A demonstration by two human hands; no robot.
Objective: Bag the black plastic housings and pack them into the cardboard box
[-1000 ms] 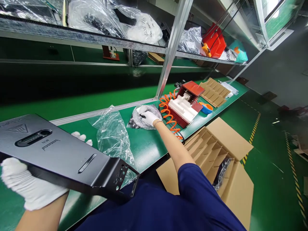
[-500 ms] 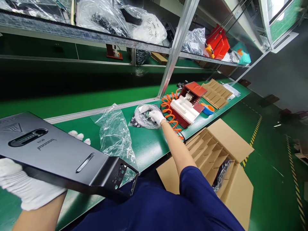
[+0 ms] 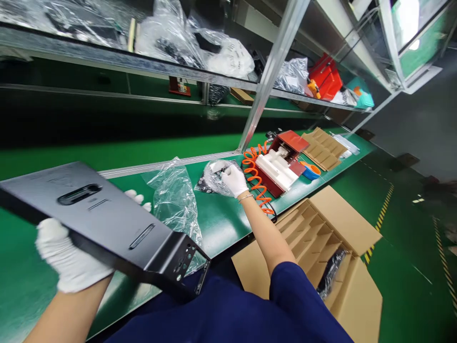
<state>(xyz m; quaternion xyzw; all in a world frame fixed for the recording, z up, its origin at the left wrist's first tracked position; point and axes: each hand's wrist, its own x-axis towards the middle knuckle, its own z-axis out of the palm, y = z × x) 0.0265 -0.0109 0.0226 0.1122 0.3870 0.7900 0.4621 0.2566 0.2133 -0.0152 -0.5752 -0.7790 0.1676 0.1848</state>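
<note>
My white-gloved left hand [image 3: 73, 259] grips a long black housing [image 3: 117, 214] from beneath, its fingertips showing past the far edge. The housing has an oval slot, a narrower slot and a bent end with several holes and a rectangular opening. Out at the bench, my gloved right hand [image 3: 234, 180] has its fingers bunched in the mouth of a clear plastic bag [image 3: 217, 183] of small dark parts. Whatever its fingertips pinch is too small to make out. Between the hands lies a crumpled empty clear bag [image 3: 174, 200].
Right of the parts bag are an orange coiled hose [image 3: 252, 166], a red and white fixture [image 3: 278, 166], a blue and orange tape roll [image 3: 310, 170] and cardboard dividers [image 3: 323, 147]. An open carton [image 3: 262, 267] stands below the bench edge. A metal shelf [image 3: 160, 66] with bagged parts runs above.
The black housing and my left hand have shifted right in view, and the housing has turned slightly. My right hand stays at the parts bag, its fingers more bunched. The camera view has moved a little.
</note>
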